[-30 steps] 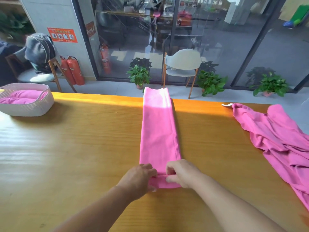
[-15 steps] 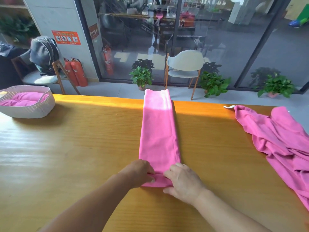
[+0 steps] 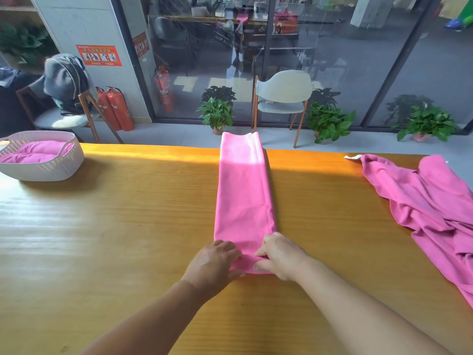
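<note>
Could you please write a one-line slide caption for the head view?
The left hand and right hand grip the rolled near end of a long pink towel on a wooden table.

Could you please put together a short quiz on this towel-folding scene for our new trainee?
1. True or false: the left hand and the right hand both grip the near end of the long folded pink towel.
2. Where does the white woven plastic basket stand? A) at the far left of the yellow wooden table; B) on a chair; C) on the floor.
3. What lies loose on the table's right side?

Key: 1 true; 2 A; 3 a crumpled pink cloth.
</note>
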`<state>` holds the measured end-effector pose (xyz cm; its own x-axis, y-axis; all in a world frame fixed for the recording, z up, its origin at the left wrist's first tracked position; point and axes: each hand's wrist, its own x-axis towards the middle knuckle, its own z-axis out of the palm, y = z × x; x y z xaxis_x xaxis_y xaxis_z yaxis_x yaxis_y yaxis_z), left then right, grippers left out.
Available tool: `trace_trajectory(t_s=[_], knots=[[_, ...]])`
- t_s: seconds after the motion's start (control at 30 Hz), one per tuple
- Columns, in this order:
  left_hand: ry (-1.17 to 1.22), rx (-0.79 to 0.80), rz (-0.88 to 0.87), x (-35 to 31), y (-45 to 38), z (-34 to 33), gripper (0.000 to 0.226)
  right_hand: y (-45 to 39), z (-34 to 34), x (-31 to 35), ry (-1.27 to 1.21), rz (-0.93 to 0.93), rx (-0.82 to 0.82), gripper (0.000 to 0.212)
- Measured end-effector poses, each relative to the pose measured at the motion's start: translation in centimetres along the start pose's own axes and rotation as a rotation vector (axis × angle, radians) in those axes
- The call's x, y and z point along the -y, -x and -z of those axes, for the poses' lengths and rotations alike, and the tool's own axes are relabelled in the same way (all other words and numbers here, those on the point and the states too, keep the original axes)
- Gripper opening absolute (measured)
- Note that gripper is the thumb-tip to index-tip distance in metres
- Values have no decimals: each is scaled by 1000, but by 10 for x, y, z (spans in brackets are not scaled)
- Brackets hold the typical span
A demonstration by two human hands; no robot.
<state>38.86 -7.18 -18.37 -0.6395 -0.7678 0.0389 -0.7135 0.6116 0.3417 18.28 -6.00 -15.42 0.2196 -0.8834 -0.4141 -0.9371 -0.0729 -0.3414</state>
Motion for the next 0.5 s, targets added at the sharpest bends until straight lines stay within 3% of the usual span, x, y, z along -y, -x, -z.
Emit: trace_trajectory(t_s=[0.1, 0.17, 0.3, 0.5], knots=[[-11, -4, -11, -1, -1, 5, 27, 0, 2, 1, -66, -10, -51, 14], [17, 29, 16, -1, -7, 8, 27, 1, 0, -1, -114, -51, -135, 40], [106, 148, 118, 6, -21, 12, 27, 1, -10, -2, -23, 87, -340, 28], [157, 235, 175, 12, -35, 14, 23, -2, -27, 3, 69, 257, -503, 13]])
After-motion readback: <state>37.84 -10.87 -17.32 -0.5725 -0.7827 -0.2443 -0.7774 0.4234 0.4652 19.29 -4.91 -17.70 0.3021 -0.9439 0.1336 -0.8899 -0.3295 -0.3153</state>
